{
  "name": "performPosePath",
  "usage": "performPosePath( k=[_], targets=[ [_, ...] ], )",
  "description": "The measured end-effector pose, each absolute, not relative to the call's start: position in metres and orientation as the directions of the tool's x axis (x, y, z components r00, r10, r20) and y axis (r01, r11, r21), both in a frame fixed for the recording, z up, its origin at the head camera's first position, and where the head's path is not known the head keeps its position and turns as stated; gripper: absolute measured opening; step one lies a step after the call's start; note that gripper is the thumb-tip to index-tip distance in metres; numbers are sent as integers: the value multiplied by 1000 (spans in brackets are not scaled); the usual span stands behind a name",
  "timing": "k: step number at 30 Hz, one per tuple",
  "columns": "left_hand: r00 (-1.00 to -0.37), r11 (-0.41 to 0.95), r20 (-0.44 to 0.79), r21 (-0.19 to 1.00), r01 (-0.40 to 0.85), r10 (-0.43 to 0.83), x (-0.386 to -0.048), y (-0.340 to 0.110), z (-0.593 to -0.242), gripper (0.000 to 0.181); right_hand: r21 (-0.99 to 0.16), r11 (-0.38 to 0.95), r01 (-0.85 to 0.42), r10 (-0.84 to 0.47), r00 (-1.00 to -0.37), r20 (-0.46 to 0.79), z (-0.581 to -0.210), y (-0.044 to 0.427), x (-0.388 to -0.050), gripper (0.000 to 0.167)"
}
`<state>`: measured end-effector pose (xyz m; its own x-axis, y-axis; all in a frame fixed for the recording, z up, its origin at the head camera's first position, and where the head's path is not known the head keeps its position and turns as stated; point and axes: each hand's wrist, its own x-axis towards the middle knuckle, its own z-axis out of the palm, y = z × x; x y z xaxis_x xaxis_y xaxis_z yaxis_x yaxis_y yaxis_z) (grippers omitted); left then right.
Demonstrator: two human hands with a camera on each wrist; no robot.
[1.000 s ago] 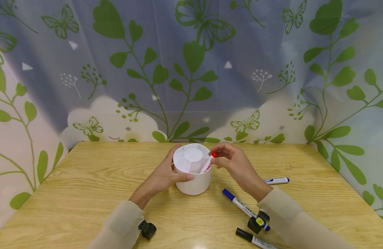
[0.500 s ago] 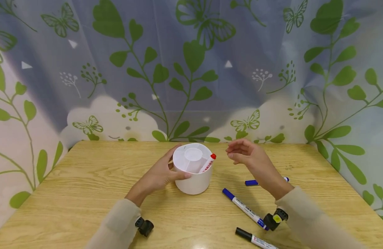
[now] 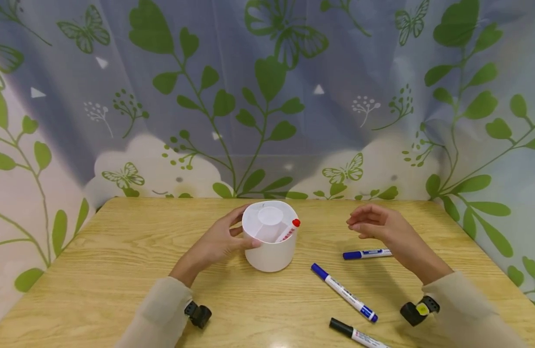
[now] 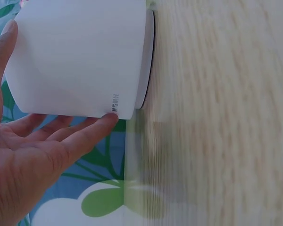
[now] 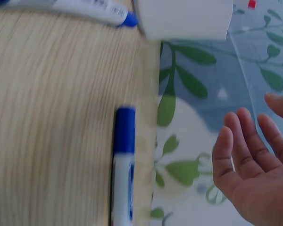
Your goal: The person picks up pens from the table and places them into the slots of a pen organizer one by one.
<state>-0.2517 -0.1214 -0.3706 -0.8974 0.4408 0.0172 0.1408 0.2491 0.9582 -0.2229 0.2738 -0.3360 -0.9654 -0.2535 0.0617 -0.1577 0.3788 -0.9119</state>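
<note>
A white round pen holder [image 3: 269,256] with inner compartments stands on the table, its side bearing a small printed logo in the left wrist view. My left hand [image 3: 215,244] holds it from the left, thumb at the front near the rim and fingers along the far side. Inside, a red-capped marker [image 3: 290,230] leans against the right rim, its lower part hidden. My right hand [image 3: 382,229] hovers to the right of the holder, fingers loosely bent with nothing in them. Below that hand lies a blue-capped marker [image 5: 124,165], its far end hidden behind the hand in the head view.
Another blue marker [image 3: 343,292] lies slanted on the wooden table [image 3: 119,280], in front and right of the holder. A black-capped marker [image 3: 356,333] lies at the front, cut off by the frame. A leaf-patterned curtain [image 3: 267,121] hangs behind the table.
My right hand has let go of the red-capped marker, leaving it in the pen holder, and has moved away to the right. My left hand stays at the holder.
</note>
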Motion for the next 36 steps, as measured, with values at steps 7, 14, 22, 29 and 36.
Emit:
performPosePath(
  k=[7,14,22,29,36],
  targets=[
    [-893,242,20,960,143,449,-252,-127,-368,93,-891,430,-146,-288,-958,19,-343,307,-224,35],
    [-889,232,25,961,147,458,-252,-130,-364,88,-887,438,-147,-286,-958,18,-352,334,-225,33],
    [-882,211,34,966,150,470,-255,-130,-364,87,-863,492,-118,-245,-970,-6,-364,353,-230,36],
    [-873,200,52,965,169,485,-255,-127,-364,89,-846,525,-89,-214,-976,-30,-369,362,-231,43],
    [-883,199,25,971,133,469,-252,-124,-365,94,-842,533,-83,-209,-977,-36,-378,366,-237,41]
  ],
)
